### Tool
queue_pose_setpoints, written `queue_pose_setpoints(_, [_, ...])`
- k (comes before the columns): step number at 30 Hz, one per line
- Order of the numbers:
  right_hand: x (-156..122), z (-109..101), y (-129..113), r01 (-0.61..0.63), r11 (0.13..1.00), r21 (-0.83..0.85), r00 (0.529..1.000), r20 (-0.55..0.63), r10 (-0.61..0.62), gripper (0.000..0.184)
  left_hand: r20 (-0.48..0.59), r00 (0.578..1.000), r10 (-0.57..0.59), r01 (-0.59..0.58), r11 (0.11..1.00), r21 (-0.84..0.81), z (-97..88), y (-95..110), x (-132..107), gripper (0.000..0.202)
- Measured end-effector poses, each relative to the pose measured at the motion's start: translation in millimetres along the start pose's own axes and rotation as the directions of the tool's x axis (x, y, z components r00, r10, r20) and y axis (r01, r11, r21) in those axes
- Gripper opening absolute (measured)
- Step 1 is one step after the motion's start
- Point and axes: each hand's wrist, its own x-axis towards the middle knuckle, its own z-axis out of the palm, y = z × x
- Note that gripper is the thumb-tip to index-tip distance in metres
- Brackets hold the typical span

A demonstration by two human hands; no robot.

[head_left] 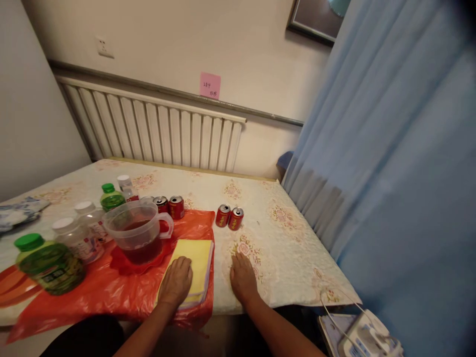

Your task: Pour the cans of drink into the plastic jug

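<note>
My left hand [177, 280] lies palm down on a folded stack of yellow cloths [199, 263], fingers resting on top without gripping. The cloths sit at the right edge of a red plastic sheet [100, 292]. My right hand [243, 278] rests on the flowered tablecloth [293, 270], its fingers slightly bent and nothing visible in it. Left of the cloths, a clear plastic measuring jug [130, 237] with dark reddish liquid stands on a red scalloped dish [124, 267]. Beyond my right hand are two small red cans [223, 216] side by side.
Two more red cans [176, 207] stand behind the jug. On the left are green-capped bottles [50, 265], white-capped clear jars [80, 240] and an orange item [17, 285]. A blue curtain [386, 148] hangs at the right; a white power strip [366, 334] with cords sits below.
</note>
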Motion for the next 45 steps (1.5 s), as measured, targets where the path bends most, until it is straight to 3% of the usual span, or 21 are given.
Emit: queue_pose_setpoints(45, [1.8, -4.2, -2.1, -0.018, 1.0, -0.006, 0.999, 0.04, 0.018, 0.045, -0.012, 1.0, -0.003, 0.002, 0.999, -0.032, 4.7, -2.3, -0.3, 0.018])
